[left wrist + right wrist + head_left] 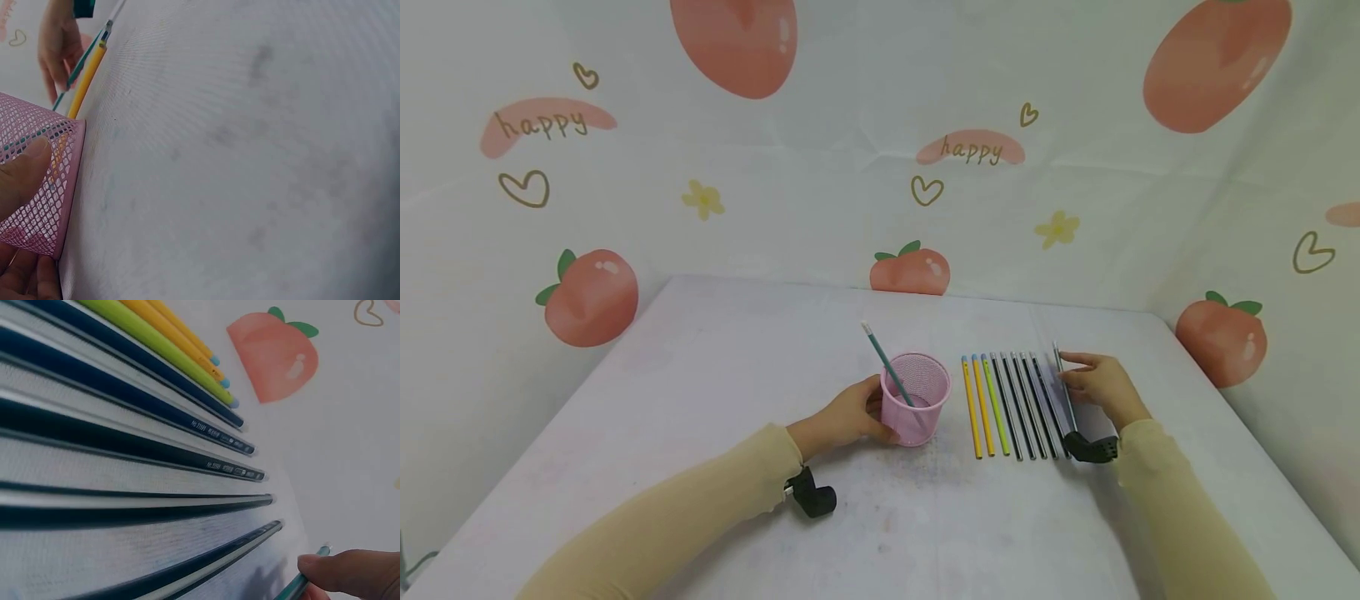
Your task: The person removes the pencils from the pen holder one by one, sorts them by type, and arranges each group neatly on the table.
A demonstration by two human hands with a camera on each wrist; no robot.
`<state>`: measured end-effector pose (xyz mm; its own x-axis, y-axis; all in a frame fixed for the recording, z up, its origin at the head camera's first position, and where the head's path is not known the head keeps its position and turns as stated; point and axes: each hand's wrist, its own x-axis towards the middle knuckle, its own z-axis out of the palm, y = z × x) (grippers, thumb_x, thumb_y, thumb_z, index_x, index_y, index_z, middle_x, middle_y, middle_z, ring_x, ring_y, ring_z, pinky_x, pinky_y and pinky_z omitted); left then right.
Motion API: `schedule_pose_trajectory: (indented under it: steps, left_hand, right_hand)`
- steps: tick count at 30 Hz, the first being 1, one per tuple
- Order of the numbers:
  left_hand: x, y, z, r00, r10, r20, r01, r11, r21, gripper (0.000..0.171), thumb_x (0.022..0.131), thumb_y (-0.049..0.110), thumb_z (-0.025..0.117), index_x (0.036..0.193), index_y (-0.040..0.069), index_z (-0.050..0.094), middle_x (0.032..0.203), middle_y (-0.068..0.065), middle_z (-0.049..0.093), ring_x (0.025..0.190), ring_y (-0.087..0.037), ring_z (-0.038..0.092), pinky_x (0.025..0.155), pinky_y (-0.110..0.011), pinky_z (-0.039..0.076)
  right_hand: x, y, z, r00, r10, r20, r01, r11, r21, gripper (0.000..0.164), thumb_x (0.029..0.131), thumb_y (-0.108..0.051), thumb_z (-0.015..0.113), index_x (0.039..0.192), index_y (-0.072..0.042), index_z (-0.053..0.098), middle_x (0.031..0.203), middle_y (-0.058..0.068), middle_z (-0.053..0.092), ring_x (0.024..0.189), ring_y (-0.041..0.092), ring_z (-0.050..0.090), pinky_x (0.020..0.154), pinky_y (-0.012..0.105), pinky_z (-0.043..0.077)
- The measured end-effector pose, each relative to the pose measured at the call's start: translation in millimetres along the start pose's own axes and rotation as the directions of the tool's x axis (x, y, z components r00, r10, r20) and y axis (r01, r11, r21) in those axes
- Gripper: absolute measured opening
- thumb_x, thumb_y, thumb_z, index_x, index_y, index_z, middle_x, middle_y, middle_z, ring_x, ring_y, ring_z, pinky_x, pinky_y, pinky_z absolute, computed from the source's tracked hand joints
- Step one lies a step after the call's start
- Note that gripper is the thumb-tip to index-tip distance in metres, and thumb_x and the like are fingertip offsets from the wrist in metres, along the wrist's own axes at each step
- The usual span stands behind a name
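My left hand (848,414) grips a pink mesh pencil cup (901,423) from its left side, and in the left wrist view the thumb (28,172) presses on the mesh. A teal pencil (881,353) leans in the cup, its white eraser end up and to the left. At the right end of a row of pencils, my right hand (1103,388) pinches another teal pencil (296,587) near its eraser end, between thumb and fingers. Beside it lie several dark striped pencils (125,409), then a lime-green pencil (997,407) and two yellow pencils (971,408).
The white tabletop (895,533) carries faint smudges in front of the cup. A white cloth backdrop (820,208) with printed peaches stands behind the table. Black wrist cameras sit under the left wrist (811,493) and the right wrist (1092,448).
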<state>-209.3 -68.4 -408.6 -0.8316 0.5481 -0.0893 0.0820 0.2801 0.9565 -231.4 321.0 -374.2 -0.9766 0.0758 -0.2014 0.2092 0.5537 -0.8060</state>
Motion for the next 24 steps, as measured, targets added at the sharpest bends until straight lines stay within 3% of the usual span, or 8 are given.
schedule_pose_trajectory:
  steps: [5,12,19,24]
  left_hand:
    - [0.5,0.0,-0.1,1.000,-0.005,0.000,0.005,1.000,0.002,0.086,0.072,0.001,0.081,0.145,0.002,0.036,0.142,-0.014,0.050,0.133,-0.030,0.046,0.112,-0.043,0.036]
    - [1.0,-0.6,-0.3,1.000,-0.003,0.002,0.003,1.000,0.005,0.086,0.072,0.000,0.080,0.145,0.002,0.035,0.142,-0.014,0.050,0.133,-0.030,0.046,0.112,-0.043,0.036]
    - [0.8,-0.5,-0.1,1.000,-0.003,0.002,0.002,1.000,0.008,0.086,0.072,0.001,0.080,0.145,0.001,0.035,0.142,-0.014,0.049,0.133,-0.031,0.046,0.112,-0.043,0.036]
    - [1.1,-1.0,0.0,1.000,-0.002,0.002,0.002,1.000,0.004,0.086,0.072,0.001,0.080,0.145,0.002,0.035,0.142,-0.014,0.049,0.133,-0.030,0.046,0.112,-0.043,0.037]
  right_hand:
    - [6,4,1,0.999,0.039,0.003,-0.039,0.999,-0.031,0.056,0.090,-0.004,0.063,0.140,0.009,0.041,0.093,0.004,0.068,0.070,0.003,0.058,0.064,0.018,0.054]
    - [10,8,4,0.998,0.057,0.006,-0.056,0.996,-0.071,0.056,0.087,-0.004,0.068,0.136,0.011,0.045,0.107,0.019,0.068,0.068,0.001,0.058,0.064,0.016,0.054]
    - [11,10,5,0.999,0.036,0.013,-0.035,0.996,-0.087,0.056,0.086,-0.004,0.068,0.134,0.013,0.046,0.101,0.017,0.069,0.067,0.001,0.058,0.062,0.016,0.054]
    - [12,10,7,0.999,0.038,0.007,-0.037,0.994,-0.106,0.055,0.087,-0.005,0.068,0.134,0.013,0.046,0.115,0.029,0.064,0.068,0.000,0.058,0.063,0.017,0.054]
